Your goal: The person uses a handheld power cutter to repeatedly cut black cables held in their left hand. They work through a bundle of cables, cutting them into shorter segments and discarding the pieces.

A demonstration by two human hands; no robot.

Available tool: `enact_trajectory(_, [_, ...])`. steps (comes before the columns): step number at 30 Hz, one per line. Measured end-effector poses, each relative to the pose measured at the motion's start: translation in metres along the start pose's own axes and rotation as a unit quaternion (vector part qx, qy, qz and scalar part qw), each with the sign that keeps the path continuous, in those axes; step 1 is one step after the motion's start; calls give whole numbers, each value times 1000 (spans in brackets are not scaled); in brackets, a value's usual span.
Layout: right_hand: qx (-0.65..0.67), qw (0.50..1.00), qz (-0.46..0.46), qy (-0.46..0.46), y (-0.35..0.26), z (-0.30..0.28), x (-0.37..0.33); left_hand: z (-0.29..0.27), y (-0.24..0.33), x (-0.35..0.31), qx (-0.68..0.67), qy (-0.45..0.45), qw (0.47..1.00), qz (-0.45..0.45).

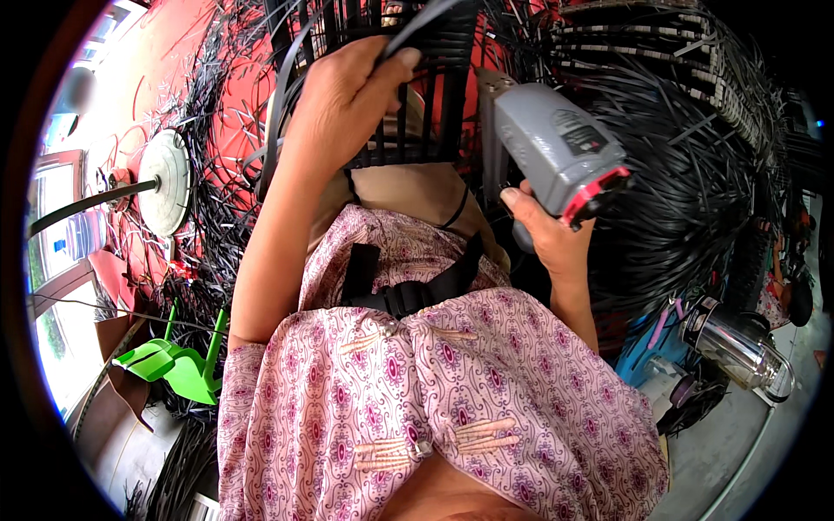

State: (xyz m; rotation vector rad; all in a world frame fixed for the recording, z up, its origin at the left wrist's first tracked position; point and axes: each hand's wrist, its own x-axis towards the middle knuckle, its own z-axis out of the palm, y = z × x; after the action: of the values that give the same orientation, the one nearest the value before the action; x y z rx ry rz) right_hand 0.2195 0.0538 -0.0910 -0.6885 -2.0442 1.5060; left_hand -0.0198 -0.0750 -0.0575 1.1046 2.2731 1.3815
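One hand, the right [558,233], grips the grey power tool [547,139], its long axis slanting up-left, just right of the black woven frame [455,95]; the left hand [347,91], nearer that frame, pinches a grey strip [422,23].

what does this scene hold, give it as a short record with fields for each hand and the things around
left hand: pinching a grey strip, over a black woven piece
right hand: holding a grey power tool with red trim
right side: bundled black strips, shiny metal flask
left side: bright green plastic item, round pale disc
ground: red surface
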Motion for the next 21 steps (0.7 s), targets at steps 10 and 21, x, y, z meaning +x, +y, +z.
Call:
enact_trajectory(10, [67,994,61,66,15,-17,-14,-41,58,-52,-231,70,969,-55])
enact_trajectory(21, [26,994,83,62,8,-13,-22,-8,16,-28,-488,18,865,-114])
